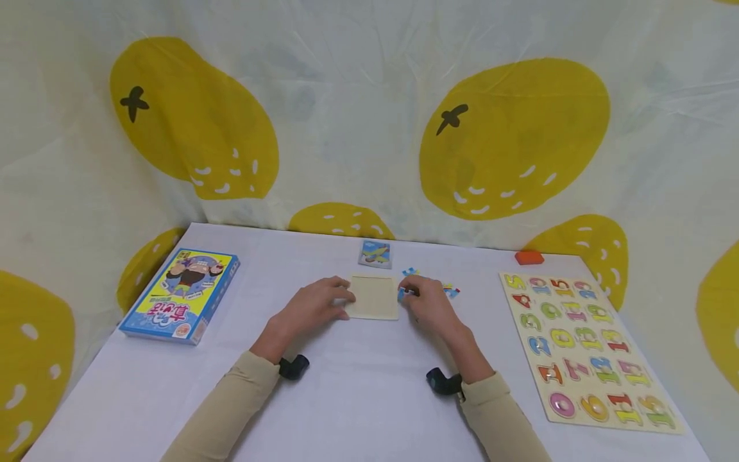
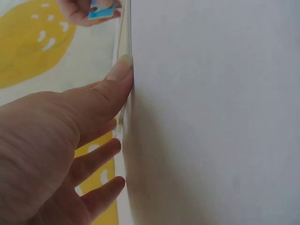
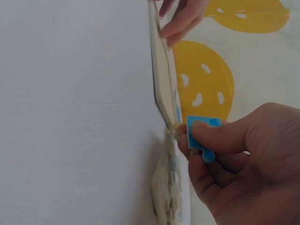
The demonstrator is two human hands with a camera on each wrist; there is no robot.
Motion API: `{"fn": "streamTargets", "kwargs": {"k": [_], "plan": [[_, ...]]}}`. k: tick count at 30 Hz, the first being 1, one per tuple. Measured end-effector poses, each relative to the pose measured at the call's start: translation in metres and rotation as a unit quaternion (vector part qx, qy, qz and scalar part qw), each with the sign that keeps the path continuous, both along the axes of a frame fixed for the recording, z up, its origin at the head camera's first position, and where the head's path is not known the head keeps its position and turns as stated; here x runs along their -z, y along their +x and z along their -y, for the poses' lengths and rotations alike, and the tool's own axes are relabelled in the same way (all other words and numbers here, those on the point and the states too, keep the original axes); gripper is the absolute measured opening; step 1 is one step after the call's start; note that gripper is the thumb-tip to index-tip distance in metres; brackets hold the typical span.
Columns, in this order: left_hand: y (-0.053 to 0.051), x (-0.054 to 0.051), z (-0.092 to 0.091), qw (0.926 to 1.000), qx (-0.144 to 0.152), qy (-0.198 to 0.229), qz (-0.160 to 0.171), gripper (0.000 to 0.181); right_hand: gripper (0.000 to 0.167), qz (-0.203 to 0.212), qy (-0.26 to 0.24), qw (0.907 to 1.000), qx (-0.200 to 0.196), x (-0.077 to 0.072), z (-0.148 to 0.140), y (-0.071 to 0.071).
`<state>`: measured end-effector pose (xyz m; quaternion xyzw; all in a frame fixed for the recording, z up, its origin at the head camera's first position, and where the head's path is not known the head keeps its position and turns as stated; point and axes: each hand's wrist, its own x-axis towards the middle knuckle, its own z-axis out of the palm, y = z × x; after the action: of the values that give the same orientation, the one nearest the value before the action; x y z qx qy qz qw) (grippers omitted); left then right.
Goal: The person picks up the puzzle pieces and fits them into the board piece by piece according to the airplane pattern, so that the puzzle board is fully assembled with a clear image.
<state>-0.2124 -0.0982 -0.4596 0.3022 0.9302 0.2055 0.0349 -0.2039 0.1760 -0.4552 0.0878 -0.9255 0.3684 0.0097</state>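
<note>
A small, pale wooden puzzle board (image 1: pixel 374 307) with a raised rim lies flat on the white table. At its left edge rests my left hand (image 1: pixel 312 305), thumb against the near edge and the other fingers loosely spread. My right hand (image 1: pixel 432 307) is just past the board's right edge, pinching a blue jigsaw piece (image 3: pixel 192 140) between thumb and fingers. Several loose jigsaw pieces (image 1: pixel 452 292) lie beyond and beside that hand, partly hidden by it. Behind the board sits a small square picture card (image 1: pixel 375 254) with a yellow and green figure on blue.
On the left lies a blue and yellow box (image 1: pixel 185 295). A wooden number puzzle (image 1: pixel 586 346) with knobbed digits covers the right side, with a red block (image 1: pixel 529 258) behind it. A fruit-print cloth (image 1: pixel 346 128) hangs along the table's back edge.
</note>
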Motion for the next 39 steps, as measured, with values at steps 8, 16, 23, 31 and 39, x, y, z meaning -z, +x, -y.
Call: {"fn": "streamTargets", "kwargs": {"k": [8, 16, 23, 31, 39], "plan": [[0.002, -0.003, -0.009, 0.9998, 0.013, 0.000, -0.012, 0.027, 0.011, -0.026, -0.051, 0.9977, 0.035, -0.004, 0.014, -0.004], [0.002, -0.002, -0.008, 0.9995, 0.022, 0.024, 0.007, 0.018, 0.016, -0.007, -0.084, 0.9959, 0.034, 0.003, 0.031, -0.009], [0.003, -0.002, -0.007, 0.9986, 0.042, 0.030, -0.004, 0.015, 0.006, 0.001, -0.097, 0.9937, 0.056, 0.007, 0.045, -0.016], [0.005, 0.000, -0.008, 0.9976, 0.055, 0.042, 0.003, 0.015, 0.005, -0.005, -0.111, 0.9922, 0.055, 0.010, 0.059, -0.028], [0.005, -0.001, -0.007, 0.9982, 0.038, 0.038, 0.027, 0.026, 0.004, -0.017, -0.075, 0.9947, 0.068, 0.014, 0.074, -0.035]]}}
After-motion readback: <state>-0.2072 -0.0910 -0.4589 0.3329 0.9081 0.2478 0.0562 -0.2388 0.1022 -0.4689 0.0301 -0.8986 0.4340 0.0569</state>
